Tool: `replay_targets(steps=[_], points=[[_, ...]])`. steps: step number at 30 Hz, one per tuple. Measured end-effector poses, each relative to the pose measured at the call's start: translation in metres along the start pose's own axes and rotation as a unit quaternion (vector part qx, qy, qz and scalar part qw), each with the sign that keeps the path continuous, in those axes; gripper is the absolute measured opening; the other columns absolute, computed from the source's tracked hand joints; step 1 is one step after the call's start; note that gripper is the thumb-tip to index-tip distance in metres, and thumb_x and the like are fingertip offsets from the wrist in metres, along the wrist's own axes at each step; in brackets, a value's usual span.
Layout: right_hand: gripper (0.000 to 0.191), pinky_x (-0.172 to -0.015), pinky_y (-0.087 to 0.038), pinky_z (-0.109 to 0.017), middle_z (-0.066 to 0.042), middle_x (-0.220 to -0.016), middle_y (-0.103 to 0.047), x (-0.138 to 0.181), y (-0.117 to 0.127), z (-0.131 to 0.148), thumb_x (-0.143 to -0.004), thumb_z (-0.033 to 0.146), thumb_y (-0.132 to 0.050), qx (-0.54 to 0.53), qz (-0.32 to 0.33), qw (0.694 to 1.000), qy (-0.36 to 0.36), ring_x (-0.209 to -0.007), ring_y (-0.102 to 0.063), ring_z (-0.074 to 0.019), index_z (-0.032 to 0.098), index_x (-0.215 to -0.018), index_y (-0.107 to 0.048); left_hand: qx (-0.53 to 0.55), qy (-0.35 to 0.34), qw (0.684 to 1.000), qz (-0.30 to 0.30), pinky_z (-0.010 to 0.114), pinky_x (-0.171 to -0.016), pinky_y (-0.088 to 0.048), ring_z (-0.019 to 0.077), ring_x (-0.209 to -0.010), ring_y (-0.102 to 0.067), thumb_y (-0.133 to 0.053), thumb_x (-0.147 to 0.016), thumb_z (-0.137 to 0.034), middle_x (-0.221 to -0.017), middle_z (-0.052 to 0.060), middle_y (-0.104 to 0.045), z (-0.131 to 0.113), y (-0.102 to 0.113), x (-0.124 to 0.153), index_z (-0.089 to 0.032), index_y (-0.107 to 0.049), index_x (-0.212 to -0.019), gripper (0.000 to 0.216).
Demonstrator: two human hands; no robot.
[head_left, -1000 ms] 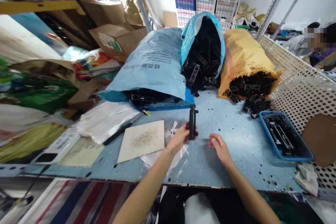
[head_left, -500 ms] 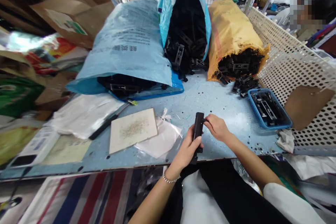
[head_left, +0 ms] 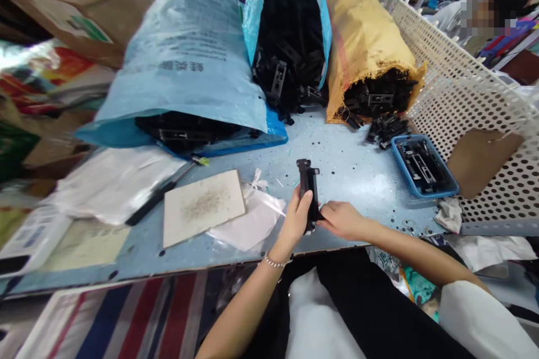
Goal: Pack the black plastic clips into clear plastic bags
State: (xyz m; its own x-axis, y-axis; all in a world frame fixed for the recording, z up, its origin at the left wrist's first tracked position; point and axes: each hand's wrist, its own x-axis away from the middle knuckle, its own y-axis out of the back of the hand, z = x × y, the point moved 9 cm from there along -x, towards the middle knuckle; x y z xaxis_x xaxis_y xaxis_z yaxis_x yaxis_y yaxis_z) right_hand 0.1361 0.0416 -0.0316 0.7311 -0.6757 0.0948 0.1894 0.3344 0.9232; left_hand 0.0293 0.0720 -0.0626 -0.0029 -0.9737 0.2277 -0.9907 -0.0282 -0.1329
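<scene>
A long black plastic part [head_left: 307, 182] stands upright above the near edge of the light blue table [head_left: 357, 171]. My left hand [head_left: 297, 220] is wrapped round its lower half. My right hand [head_left: 343, 220] pinches the same part at its bottom end, fingers closed. Under and left of my hands lies a clear plastic bag [head_left: 252, 219]. Beside it is a white board [head_left: 202, 206] dusted with small specks.
Three sacks of black parts lie at the back: a light blue sack [head_left: 197, 61], a blue sack [head_left: 286, 28] and a yellow sack [head_left: 366, 45]. A blue tray [head_left: 451, 186] of parts sits right, beside a perforated white panel [head_left: 475, 101]. A person sits far right.
The view has tilted down and closer. My right hand slid from the part's top end to its bottom end. My left hand keeps its hold and the part now stands higher.
</scene>
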Motion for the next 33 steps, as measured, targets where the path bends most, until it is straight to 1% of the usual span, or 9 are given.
replay_targets(steps=[4, 6, 10, 13, 17, 23, 27, 29, 33], points=[[0.031, -0.069, -0.044, -0.024, -0.001, -0.090, -0.069, -0.017, 0.005, -0.063, -0.102, 0.044, -0.046, -0.071, 0.103, 0.988, -0.095, -0.079, -0.063, -0.0151, 0.021, -0.096, -0.066, -0.117, -0.035, 0.992, -0.023, 0.041, -0.093, -0.052, 0.0266, -0.109, -0.064, -0.047, -0.095, -0.047, -0.116, 0.012, -0.066, 0.037, 0.001, -0.008, -0.018, -0.050, -0.133, 0.048], [0.030, -0.077, -0.046, -0.025, -0.004, -0.102, -0.069, -0.026, 0.043, -0.132, -0.102, 0.044, -0.046, -0.007, 0.031, 0.970, -0.243, -0.090, -0.065, -0.0163, 0.022, -0.103, -0.066, -0.166, -0.028, 0.985, -0.023, 0.046, -0.103, -0.047, 0.0288, -0.120, -0.060, -0.045, -0.095, -0.041, -0.123, 0.014, -0.065, 0.064, -0.004, -0.010, -0.017, -0.053, -0.132, 0.045], [0.042, -0.086, -0.047, -0.038, -0.026, -0.128, -0.054, -0.018, 0.125, -0.242, -0.105, 0.036, -0.034, 0.112, -0.123, 0.871, -0.463, -0.111, -0.063, -0.0301, 0.008, -0.133, -0.048, -0.220, -0.080, 0.972, -0.031, 0.051, -0.117, -0.032, 0.0289, -0.140, -0.043, -0.044, -0.094, -0.031, -0.148, 0.014, -0.050, 0.088, -0.014, -0.007, -0.020, -0.047, -0.143, 0.051], [0.038, -0.085, -0.048, -0.037, -0.026, -0.120, -0.057, -0.012, 0.139, -0.281, -0.101, 0.029, -0.041, 0.128, -0.157, 0.829, -0.521, -0.109, -0.065, -0.0313, 0.005, -0.129, -0.048, -0.253, -0.128, 0.958, -0.046, 0.054, -0.119, -0.030, 0.0292, -0.143, -0.038, -0.044, -0.093, -0.027, -0.152, 0.013, -0.045, 0.084, -0.009, -0.008, -0.022, -0.045, -0.146, 0.053], [0.033, -0.083, -0.049, -0.036, -0.026, -0.123, -0.056, -0.004, 0.127, -0.298, -0.100, 0.028, -0.042, 0.127, -0.185, 0.810, -0.542, -0.110, -0.065, -0.0315, 0.007, -0.122, -0.052, -0.290, -0.169, 0.940, -0.062, 0.059, -0.116, -0.033, 0.0311, -0.137, -0.042, -0.047, -0.093, -0.030, -0.142, 0.014, -0.053, 0.062, 0.004, -0.021, -0.021, -0.050, -0.141, 0.049], [0.034, -0.081, -0.048, -0.034, -0.023, -0.108, -0.067, 0.020, 0.128, -0.296, -0.102, 0.027, -0.034, 0.089, -0.214, 0.805, -0.546, -0.099, -0.069, -0.0279, 0.006, -0.115, -0.059, -0.264, -0.223, 0.937, -0.043, 0.059, -0.115, -0.031, 0.0308, -0.134, -0.044, -0.050, -0.093, -0.035, -0.135, 0.014, -0.055, 0.013, -0.005, -0.035, -0.021, -0.056, -0.133, 0.043], [0.051, -0.077, -0.049, -0.028, -0.011, -0.098, -0.072, 0.034, 0.108, -0.245, -0.105, 0.027, -0.014, 0.058, -0.235, 0.839, -0.488, -0.091, -0.069, -0.0206, 0.015, -0.116, -0.062, -0.098, -0.140, 0.985, 0.021, 0.049, -0.112, -0.040, 0.0272, -0.126, -0.053, -0.063, -0.086, -0.042, -0.137, 0.013, -0.054, 0.005, -0.028, -0.052, -0.023, -0.057, -0.129, 0.048], [0.054, -0.080, -0.050, -0.028, -0.008, -0.100, -0.072, 0.031, 0.084, -0.197, -0.105, 0.027, -0.011, 0.051, -0.251, 0.876, -0.409, -0.093, -0.067, -0.0192, 0.017, -0.126, -0.059, 0.027, -0.032, 0.997, 0.058, 0.043, -0.103, -0.048, 0.0251, -0.118, -0.060, -0.068, -0.082, -0.048, -0.131, 0.013, -0.058, 0.011, -0.045, -0.067, -0.023, -0.055, -0.127, 0.053], [0.046, -0.078, -0.051, -0.034, -0.012, -0.096, -0.069, 0.013, 0.045, -0.067, -0.103, 0.038, -0.033, 0.075, -0.267, 0.959, -0.050, -0.089, -0.063, -0.0228, 0.013, -0.135, -0.055, 0.143, 0.099, 0.980, 0.096, 0.028, -0.070, -0.053, 0.0169, -0.078, -0.066, -0.076, -0.074, -0.053, -0.087, 0.003, -0.064, 0.008, -0.067, -0.081, -0.020, -0.056, -0.111, 0.053]])
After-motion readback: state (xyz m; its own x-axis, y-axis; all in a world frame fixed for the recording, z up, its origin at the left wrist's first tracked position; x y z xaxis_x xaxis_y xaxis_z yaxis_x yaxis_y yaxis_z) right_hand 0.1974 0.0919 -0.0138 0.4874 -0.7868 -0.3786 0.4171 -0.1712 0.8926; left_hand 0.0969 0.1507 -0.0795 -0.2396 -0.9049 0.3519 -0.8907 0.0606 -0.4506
